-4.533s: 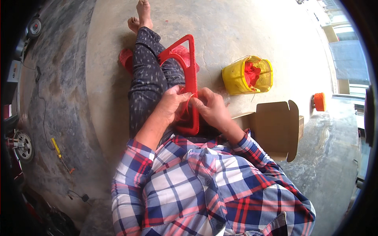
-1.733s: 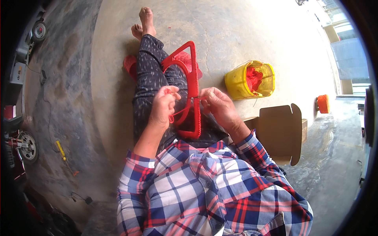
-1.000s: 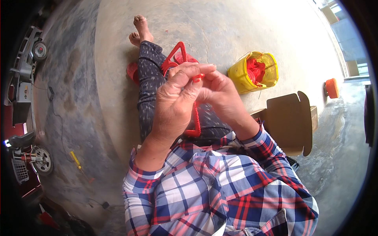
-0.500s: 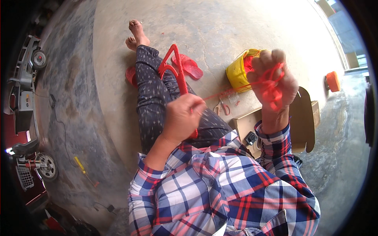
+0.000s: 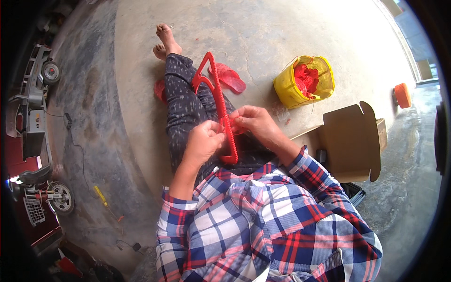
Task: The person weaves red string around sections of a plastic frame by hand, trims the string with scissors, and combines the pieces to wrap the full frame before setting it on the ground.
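Red frame (image 5: 220,101) on the lap (image 5: 256,154), red string (image 5: 240,129) at its long side.
I see the frame's long side run from twelve o'clock down to about six. On its three o'clock side, the right hand (image 5: 259,124) pinches the string with thumb and finger pressed together, and a small bunch shows just under them. On its nine o'clock side, the left hand (image 5: 202,143) has its fingers curled in close to the frame; I cannot tell from here if they pinch the string. Just past twelve, a red shoe (image 5: 230,79) sits near the frame. At two o'clock I spot a yellow bucket (image 5: 285,89) with red stuff (image 5: 305,79) inside. An open brown box (image 5: 352,143) is just past three, and a yellow tool (image 5: 99,195) lies at eight.
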Demonstrator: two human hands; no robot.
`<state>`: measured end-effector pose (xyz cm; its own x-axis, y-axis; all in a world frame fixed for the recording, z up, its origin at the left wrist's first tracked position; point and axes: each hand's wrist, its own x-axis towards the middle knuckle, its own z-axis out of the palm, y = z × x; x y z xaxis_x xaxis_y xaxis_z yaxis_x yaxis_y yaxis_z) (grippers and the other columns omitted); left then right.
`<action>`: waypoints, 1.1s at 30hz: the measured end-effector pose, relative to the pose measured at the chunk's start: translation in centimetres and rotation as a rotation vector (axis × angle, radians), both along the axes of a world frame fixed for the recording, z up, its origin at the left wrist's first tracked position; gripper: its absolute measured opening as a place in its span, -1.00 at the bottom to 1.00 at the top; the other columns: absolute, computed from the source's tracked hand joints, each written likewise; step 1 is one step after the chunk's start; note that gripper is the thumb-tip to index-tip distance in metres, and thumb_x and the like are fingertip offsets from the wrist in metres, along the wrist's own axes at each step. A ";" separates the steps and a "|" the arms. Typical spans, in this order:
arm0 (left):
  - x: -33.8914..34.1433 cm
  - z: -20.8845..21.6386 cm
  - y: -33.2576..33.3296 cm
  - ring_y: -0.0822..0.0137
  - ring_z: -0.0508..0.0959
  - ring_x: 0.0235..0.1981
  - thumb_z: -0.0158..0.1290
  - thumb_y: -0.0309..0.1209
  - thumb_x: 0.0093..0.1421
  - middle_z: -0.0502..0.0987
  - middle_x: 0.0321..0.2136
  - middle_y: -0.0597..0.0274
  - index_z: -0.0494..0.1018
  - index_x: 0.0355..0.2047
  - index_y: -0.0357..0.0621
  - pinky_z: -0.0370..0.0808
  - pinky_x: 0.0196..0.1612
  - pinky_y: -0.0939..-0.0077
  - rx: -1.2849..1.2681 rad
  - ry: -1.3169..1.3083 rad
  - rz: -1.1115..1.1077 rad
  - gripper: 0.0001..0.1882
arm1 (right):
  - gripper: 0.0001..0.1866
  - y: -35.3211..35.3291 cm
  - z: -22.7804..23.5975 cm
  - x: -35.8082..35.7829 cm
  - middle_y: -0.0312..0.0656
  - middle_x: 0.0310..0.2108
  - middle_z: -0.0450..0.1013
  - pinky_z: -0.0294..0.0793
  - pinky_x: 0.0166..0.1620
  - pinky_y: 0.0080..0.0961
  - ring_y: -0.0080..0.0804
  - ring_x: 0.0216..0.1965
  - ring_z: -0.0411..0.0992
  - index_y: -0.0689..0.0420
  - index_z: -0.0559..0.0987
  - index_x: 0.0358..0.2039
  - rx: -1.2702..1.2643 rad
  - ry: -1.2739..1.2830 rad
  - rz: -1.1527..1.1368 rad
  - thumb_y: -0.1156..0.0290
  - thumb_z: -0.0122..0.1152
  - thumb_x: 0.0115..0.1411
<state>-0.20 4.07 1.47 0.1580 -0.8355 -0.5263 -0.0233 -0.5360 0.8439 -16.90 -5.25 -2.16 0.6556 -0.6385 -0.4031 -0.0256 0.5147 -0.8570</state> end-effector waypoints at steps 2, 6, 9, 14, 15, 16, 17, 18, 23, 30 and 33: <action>-0.3 -1.0 0.2 0.63 0.36 -0.68 0.08 -0.52 0.14 0.45 -0.62 0.39 0.44 -0.39 -0.26 0.25 -0.64 0.73 -0.025 0.003 0.031 -0.94 | -0.89 0.2 -0.3 0.4 -0.24 -0.39 0.50 0.50 -0.26 -0.61 -0.55 -0.40 0.48 0.25 0.52 -0.27 0.251 -0.154 -0.060 0.54 0.10 0.21; 0.2 -1.9 -0.1 0.64 0.34 -0.71 0.07 -0.53 0.13 0.44 -0.66 0.39 0.43 -0.40 -0.24 0.21 -0.68 0.75 -0.145 -0.123 0.116 -0.95 | -0.91 0.0 0.1 0.3 -0.23 -0.38 0.50 0.49 -0.26 -0.61 -0.51 -0.39 0.50 0.22 0.50 -0.27 0.274 -0.158 -0.021 0.55 0.10 0.20; 1.3 -1.2 -0.4 0.64 0.26 -0.77 0.08 -0.50 0.11 0.37 -0.70 0.41 0.42 -0.38 -0.23 0.14 -0.75 0.76 -0.094 0.110 0.227 -0.91 | -0.91 -0.7 -0.1 0.1 -0.22 -0.39 0.50 0.49 -0.26 -0.61 -0.49 -0.37 0.51 0.20 0.47 -0.28 0.261 -0.161 -0.086 0.55 0.12 0.18; 0.3 -0.2 -0.1 0.64 0.30 -0.75 0.07 -0.51 0.11 0.39 -0.69 0.39 0.39 -0.28 -0.26 0.15 -0.76 0.77 -0.008 0.059 0.063 -0.84 | -0.92 -0.1 -0.8 0.5 -0.19 -0.37 0.50 0.50 -0.24 -0.59 -0.48 -0.36 0.51 0.20 0.47 -0.28 0.365 -0.218 -0.088 0.56 0.09 0.19; 0.0 -0.3 -0.1 0.63 0.35 -0.72 0.09 -0.53 0.10 0.44 -0.66 0.35 0.42 -0.33 -0.28 0.20 -0.72 0.74 -0.022 0.050 0.079 -0.87 | -0.91 0.2 -0.9 0.6 -0.18 -0.36 0.50 0.51 -0.24 -0.58 -0.47 -0.36 0.52 0.20 0.46 -0.27 0.414 -0.251 -0.120 0.57 0.08 0.19; -0.2 -0.5 -0.1 0.63 0.40 -0.68 0.10 -0.54 0.09 0.50 -0.62 0.32 0.44 -0.37 -0.29 0.24 -0.68 0.71 -0.035 0.040 0.096 -0.90 | -0.91 0.4 -1.1 0.8 -0.18 -0.36 0.50 0.51 -0.24 -0.58 -0.47 -0.36 0.52 0.20 0.46 -0.27 0.415 -0.251 -0.117 0.57 0.08 0.19; -0.4 -1.0 -0.1 0.63 0.42 -0.66 0.11 -0.54 0.09 0.51 -0.62 0.31 0.45 -0.40 -0.29 0.27 -0.65 0.69 -0.033 -0.013 0.112 -0.92 | -0.90 0.6 -1.3 0.9 -0.18 -0.36 0.50 0.51 -0.23 -0.57 -0.46 -0.36 0.52 0.20 0.46 -0.26 0.436 -0.285 -0.117 0.57 0.08 0.19; -0.5 -1.4 -0.1 0.63 0.42 -0.66 0.11 -0.54 0.09 0.51 -0.62 0.31 0.45 -0.40 -0.29 0.27 -0.65 0.69 -0.033 -0.012 0.113 -0.92 | -0.90 0.6 -1.5 0.9 -0.17 -0.35 0.50 0.52 -0.23 -0.55 -0.46 -0.36 0.52 0.20 0.45 -0.25 0.458 -0.320 -0.117 0.57 0.07 0.20; 0.5 -2.4 -0.3 0.66 0.32 -0.71 0.03 -0.59 0.04 0.43 -0.65 0.42 0.41 -0.43 -0.22 0.20 -0.67 0.77 -0.213 -0.126 0.181 -0.94 | -0.87 0.1 -0.9 0.7 -0.18 -0.29 0.49 0.48 -0.17 -0.52 -0.44 -0.28 0.48 0.19 0.48 -0.23 0.403 -0.224 -0.072 0.58 0.07 0.18; 2.4 0.8 -0.4 0.71 0.16 -0.76 0.03 -0.54 0.03 0.34 -0.67 0.49 0.40 -0.45 -0.12 0.04 -0.73 0.80 -0.076 0.259 0.238 -0.93 | -0.84 -0.8 3.0 0.7 -0.23 -0.36 0.46 0.43 -0.23 -0.51 -0.45 -0.31 0.44 0.14 0.57 -0.30 -0.814 0.053 0.052 0.47 0.28 0.06; 2.0 1.2 -0.5 0.71 0.15 -0.77 0.04 -0.53 0.05 0.36 -0.65 0.47 0.40 -0.44 -0.12 0.04 -0.74 0.79 -0.074 0.345 0.239 -0.94 | -0.81 -0.7 3.1 2.3 -0.19 -0.38 0.43 0.44 -0.23 -0.41 -0.27 -0.29 0.44 0.10 0.59 -0.35 -1.094 0.037 0.052 0.43 0.33 -0.03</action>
<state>1.77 3.60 2.69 0.1764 -0.8346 -0.5218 0.3848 -0.4295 0.8170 -14.62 -5.90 0.94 0.6916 -0.6347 0.3448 -0.0603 -0.5264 -0.8481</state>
